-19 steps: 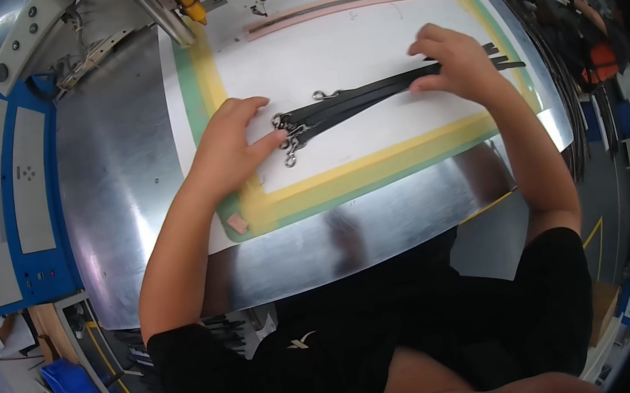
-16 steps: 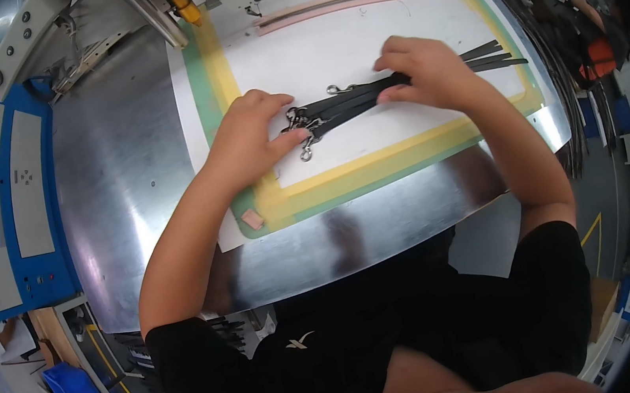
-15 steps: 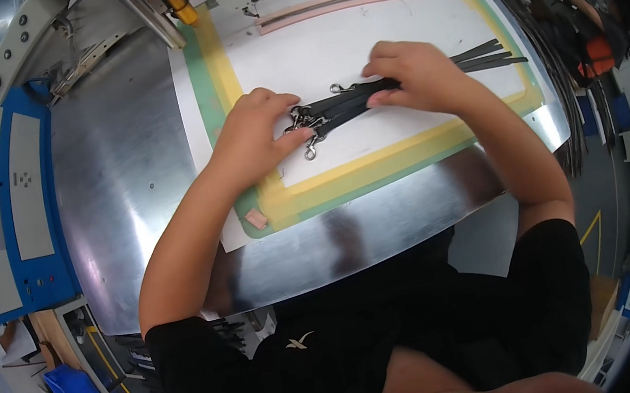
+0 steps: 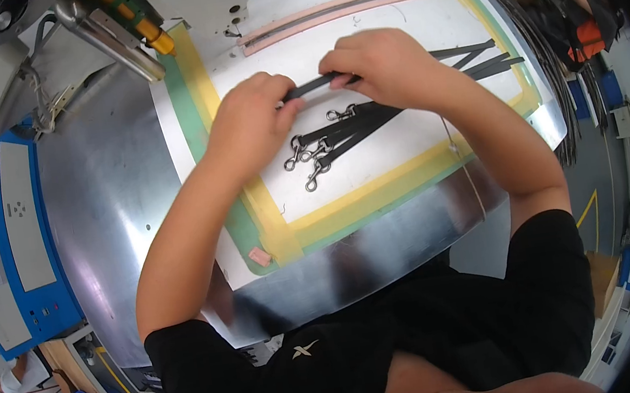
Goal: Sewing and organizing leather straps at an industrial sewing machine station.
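Between my hands stretches a black strap (image 4: pixel 314 85). My left hand (image 4: pixel 253 117) is closed round its left end, hiding whatever is fixed there. My right hand (image 4: pixel 382 68) pinches the same strap a short way to the right. Nearer to me, several more black straps (image 4: pixel 357 126) lie fanned on the white sheet (image 4: pixel 234 64), with metal snap hooks (image 4: pixel 316 174) at their left ends. Their middle parts run under my right hand and forearm. Strap tails (image 4: pixel 493 66) emerge beyond it on the right.
Yellow and green tape (image 4: pixel 378 188) borders the sheet on a shiny metal table (image 4: pixel 105 200). A pink-edged strip (image 4: pixel 346 11) lies at the far side. Machine parts, including a metal cylinder (image 4: pixel 112 44), overhang the far left. A blue cabinet (image 4: pixel 29 234) stands at left; other people are in the background.
Both hands have moved away from the bundle toward the far side, drawing one strap apart. The snap hooks they were around now lie uncovered on the sheet. The view has shifted slightly.
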Motion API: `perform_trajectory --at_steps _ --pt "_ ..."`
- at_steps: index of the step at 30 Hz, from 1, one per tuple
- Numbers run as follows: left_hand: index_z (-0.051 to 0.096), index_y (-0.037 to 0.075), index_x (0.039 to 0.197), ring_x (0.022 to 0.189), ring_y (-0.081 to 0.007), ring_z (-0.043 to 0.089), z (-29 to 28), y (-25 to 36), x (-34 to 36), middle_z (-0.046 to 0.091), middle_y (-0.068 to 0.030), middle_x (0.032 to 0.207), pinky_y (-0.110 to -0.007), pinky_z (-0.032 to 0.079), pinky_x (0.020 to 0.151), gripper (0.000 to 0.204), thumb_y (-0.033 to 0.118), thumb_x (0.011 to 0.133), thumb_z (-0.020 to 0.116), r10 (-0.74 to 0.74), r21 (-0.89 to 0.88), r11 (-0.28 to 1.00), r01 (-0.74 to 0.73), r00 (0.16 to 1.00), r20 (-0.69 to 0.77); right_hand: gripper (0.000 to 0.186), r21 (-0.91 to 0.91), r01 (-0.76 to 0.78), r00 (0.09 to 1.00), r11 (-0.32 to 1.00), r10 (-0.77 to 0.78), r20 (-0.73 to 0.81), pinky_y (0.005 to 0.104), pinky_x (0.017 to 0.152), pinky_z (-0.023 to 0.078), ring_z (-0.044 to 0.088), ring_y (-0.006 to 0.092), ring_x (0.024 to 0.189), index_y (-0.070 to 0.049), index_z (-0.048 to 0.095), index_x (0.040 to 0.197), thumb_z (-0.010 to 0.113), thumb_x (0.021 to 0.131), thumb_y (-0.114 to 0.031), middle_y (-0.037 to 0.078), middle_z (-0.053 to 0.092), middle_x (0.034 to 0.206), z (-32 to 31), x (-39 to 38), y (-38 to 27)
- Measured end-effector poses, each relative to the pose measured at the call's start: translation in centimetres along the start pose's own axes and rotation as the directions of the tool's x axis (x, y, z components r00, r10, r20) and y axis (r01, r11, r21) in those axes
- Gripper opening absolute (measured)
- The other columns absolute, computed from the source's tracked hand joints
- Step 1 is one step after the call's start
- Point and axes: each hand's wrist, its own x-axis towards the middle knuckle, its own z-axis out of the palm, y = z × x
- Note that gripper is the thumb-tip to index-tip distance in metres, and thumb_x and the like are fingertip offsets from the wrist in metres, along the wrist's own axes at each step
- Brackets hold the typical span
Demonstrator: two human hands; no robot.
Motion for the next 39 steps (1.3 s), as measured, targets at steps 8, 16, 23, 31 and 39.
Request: perform_trajectory --at_steps 8,16,23,31,39 --pt "0.058 0.005 0.144 0.131 -0.0368 0.054 1.8 -7.1 4.1 0.062 -0.0222 0.133 -0.048 0.04 0.112 0.074 0.057 0.093 0.068 -0.05 0.387 0.915 0.113 0.984 -0.169 0.017 -0.093 0.047 0.994 0.995 -0.038 0.101 0.0415 0.075 0.054 0.069 0.0272 0.09 -0.015 0.073 0.101 0.072 0.086 -0.01 0.003 0.07 0.091 1.7 5.8 3.2" --pt "0.067 0.003 0.131 0.118 -0.0346 0.063 -0.5 -7.2 3.9 0.071 -0.0157 0.121 -0.046 0.046 0.103 0.063 0.053 0.092 0.068 -0.181 0.527 0.81 0.257 0.965 -0.191 0.026 0.006 0.186 0.981 0.982 -0.186 -0.052 0.0399 0.072 0.055 0.071 0.0246 0.085 -0.014 0.074 0.101 0.072 0.079 -0.001 0.002 0.07 0.096 4.5 11.2 5.7" --pt "0.074 0.008 0.117 0.098 -0.0331 0.068 1.8 -8.6 4.2 0.073 -0.0109 0.111 -0.045 0.053 0.09 0.029 0.012 0.089 0.068 0.073 0.466 0.883 0.063 0.96 -0.269 0.042 0.076 0.072 0.997 0.995 -0.072 -0.005 0.0394 0.075 0.056 0.07 0.025 0.091 -0.018 0.079 0.107 0.065 0.075 0.007 0.002 0.07 0.101 6.5 11.0 7.4" --pt "0.074 0.007 0.117 0.102 -0.0331 0.068 1.5 -8.5 4.2 0.072 -0.0116 0.113 -0.044 0.054 0.091 0.03 0.003 0.088 0.066 0.04 0.452 0.889 0.075 0.97 -0.238 0.046 0.069 0.138 0.99 0.988 -0.136 -0.032 0.0391 0.072 0.055 0.069 0.0249 0.089 -0.02 0.079 0.106 0.062 0.074 0.008 0.0 0.068 0.1 7.2 11.3 7.5" --pt "0.074 0.005 0.121 0.106 -0.0334 0.067 1.3 -8.6 4.4 0.071 -0.0138 0.115 -0.042 0.055 0.092 0.035 -0.004 0.091 0.059 0.021 0.398 0.915 0.067 0.977 -0.213 0.036 0.028 0.183 0.983 0.983 -0.182 -0.022 0.0411 0.07 0.055 0.07 0.0268 0.088 -0.021 0.079 0.109 0.062 0.084 -0.002 0.004 0.065 0.098 7.2 11.1 7.4"
